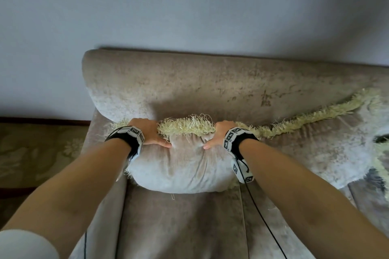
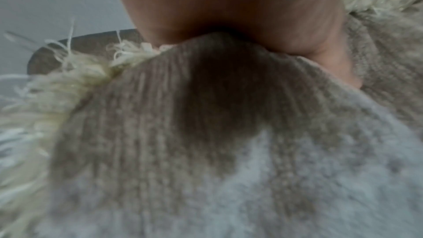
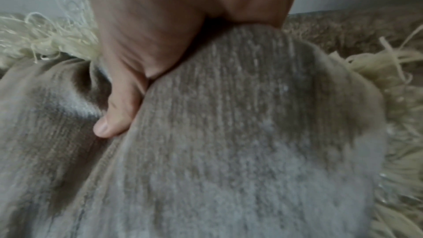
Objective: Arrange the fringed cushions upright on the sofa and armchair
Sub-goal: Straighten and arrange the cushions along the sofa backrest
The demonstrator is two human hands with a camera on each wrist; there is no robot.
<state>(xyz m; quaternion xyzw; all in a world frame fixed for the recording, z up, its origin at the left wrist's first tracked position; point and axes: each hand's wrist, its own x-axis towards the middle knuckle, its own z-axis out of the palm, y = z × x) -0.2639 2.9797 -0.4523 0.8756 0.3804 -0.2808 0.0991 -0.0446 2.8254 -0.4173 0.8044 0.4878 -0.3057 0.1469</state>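
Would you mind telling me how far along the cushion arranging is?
Done: nothing clearly. In hand: left hand and right hand grip the top of one cushion against the sofa back. Left: the second cushion leans slumped beside it; the armchair isn't visible.

Beige sofa [image 1: 189, 227] carries 2 fringed cushions: 1 [image 1: 181, 170] at left end, 1 [image 1: 328, 143] beside it.

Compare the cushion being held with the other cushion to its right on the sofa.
The held cushion stands upright against the sofa back; the second cushion lies slanted, leaning lower. The left hand and right hand grip the held cushion's top edge; nothing touches the second cushion. The held cushion shows whole; the second is cut off by the frame. Both share greyish-beige plush fabric and cream fringe.
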